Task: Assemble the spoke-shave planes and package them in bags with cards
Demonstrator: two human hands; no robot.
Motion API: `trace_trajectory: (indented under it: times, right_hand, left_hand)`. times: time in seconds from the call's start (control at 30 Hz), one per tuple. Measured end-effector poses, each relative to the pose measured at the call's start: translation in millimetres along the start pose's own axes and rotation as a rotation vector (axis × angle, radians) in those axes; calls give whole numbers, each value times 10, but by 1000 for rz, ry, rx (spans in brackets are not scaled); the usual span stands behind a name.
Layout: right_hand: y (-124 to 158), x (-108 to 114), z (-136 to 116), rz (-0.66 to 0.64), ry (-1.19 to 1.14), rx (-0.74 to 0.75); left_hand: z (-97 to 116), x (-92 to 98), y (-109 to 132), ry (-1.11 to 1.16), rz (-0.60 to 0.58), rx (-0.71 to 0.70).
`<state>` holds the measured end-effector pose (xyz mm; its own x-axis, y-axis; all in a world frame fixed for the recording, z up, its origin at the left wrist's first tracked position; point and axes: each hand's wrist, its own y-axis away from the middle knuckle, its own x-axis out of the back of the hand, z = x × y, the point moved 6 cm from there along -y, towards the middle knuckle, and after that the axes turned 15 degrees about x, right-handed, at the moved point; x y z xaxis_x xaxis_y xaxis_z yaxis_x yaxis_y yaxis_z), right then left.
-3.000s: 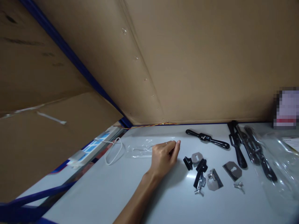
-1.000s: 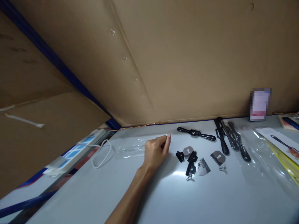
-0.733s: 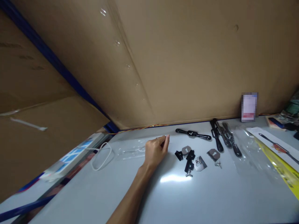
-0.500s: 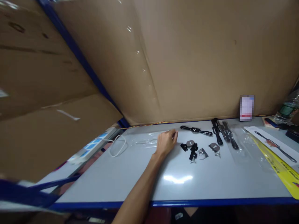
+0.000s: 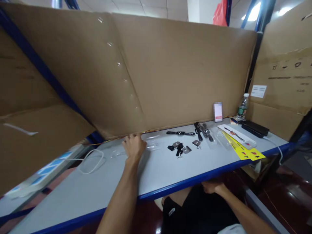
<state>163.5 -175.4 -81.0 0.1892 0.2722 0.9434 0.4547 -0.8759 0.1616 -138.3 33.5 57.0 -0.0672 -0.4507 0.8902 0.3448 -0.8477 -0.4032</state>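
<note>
Resting near back edge of bench (image 5: 156, 175), left hand (image 5: 134, 145) was half-curled, right hand (image 5: 211, 187) below front edge; grips unclear. Blades (image 5: 194, 142), black plates (image 5: 179, 148), wing screws (image 5: 198, 147) lay unpacked but unfitted.

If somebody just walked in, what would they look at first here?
Probably the huge brown cardboard wall behind the table, then the bright yellow card at the table's front edge, towards the right. Next, perhaps, the little black and silver parts scattered mid-table, with the person's left hand to the left of them, near some clear plastic.
</note>
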Motion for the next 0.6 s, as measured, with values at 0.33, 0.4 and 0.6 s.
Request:
trace_trajectory:
  times: [0.33,0.4,0.6]
  right_hand:
    - [485,537,-1221,-377,-67,539]
    - [418,849,-1110,-133,-26,451]
    - [1,1495,-156,421,239,-65]
  left_hand:
    - [-22,-257,-51,-60,-68,-24]
    - [-22,-280,-59,-52,-75,-30]
    - [-22,-274,-58,-18,-50,-19]
